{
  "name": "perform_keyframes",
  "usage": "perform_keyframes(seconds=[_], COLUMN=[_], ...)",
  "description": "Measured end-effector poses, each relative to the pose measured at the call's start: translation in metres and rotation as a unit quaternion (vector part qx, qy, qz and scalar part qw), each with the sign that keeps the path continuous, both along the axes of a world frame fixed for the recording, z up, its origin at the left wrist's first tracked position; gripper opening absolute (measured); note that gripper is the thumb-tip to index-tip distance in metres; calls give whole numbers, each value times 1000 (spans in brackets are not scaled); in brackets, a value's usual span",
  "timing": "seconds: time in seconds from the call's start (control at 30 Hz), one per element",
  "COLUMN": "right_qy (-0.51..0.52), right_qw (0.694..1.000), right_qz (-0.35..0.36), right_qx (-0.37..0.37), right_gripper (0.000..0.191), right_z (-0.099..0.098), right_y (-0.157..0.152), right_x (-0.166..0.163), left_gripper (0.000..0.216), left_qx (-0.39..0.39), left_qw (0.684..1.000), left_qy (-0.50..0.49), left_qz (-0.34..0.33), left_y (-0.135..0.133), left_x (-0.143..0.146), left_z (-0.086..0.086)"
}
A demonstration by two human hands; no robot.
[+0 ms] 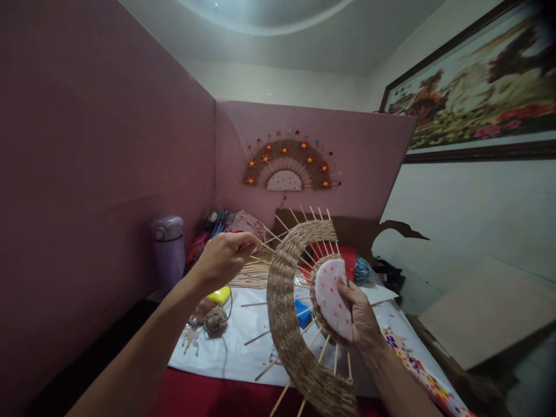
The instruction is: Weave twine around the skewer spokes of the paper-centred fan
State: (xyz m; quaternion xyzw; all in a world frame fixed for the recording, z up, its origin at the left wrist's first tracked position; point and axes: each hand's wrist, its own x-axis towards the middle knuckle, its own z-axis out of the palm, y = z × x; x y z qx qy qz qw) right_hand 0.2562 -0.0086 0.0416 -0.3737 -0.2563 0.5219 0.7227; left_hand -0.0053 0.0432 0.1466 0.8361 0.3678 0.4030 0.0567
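Note:
My right hand [360,315] grips the dotted pink half-disc [330,298] at the centre of a fan-shaped piece [286,324] woven of brown twine over thin wooden sticks, and holds it up on edge. My left hand [223,258] is pinched closed on the end of one stick [267,248] at the fan's upper rim. Bare stick tips poke out all round the woven band.
A finished fan with red flowers [289,165] hangs on the pink partition. Below lie a twine ball [216,318], a bundle of sticks [249,277], a purple flask [168,249], a blue yarn ball [361,269] and white paper [243,341] on a red cloth.

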Motion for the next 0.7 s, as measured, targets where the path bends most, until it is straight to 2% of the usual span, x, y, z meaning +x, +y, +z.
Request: perform_keyframes(seconds=[0.13,0.23,0.33,0.57,0.7], right_qy=[2,-2,-3,-18,-14], right_qw=[1000,1000,1000,1000,1000], right_qz=[-7,-6,-4,-4,-1], right_qx=[-4,-5,-1,-6,-16], right_gripper=[34,36,36,48,50], right_z=[0,-1,-2,2,4], right_y=[0,0,1,-1,-3], right_x=[0,0,0,-4,-6], left_gripper=[19,18,19,20,23], left_qx=[-101,-206,-284,-319,-328], left_qw=[982,939,898,866,860], left_qy=[-135,-242,-308,-360,-371], left_qz=[-89,-130,-135,-135,-125], left_y=[17,21,21,22,24], left_x=[-4,-4,-4,-8,-7], left_z=[-11,-22,-30,-35,-39])
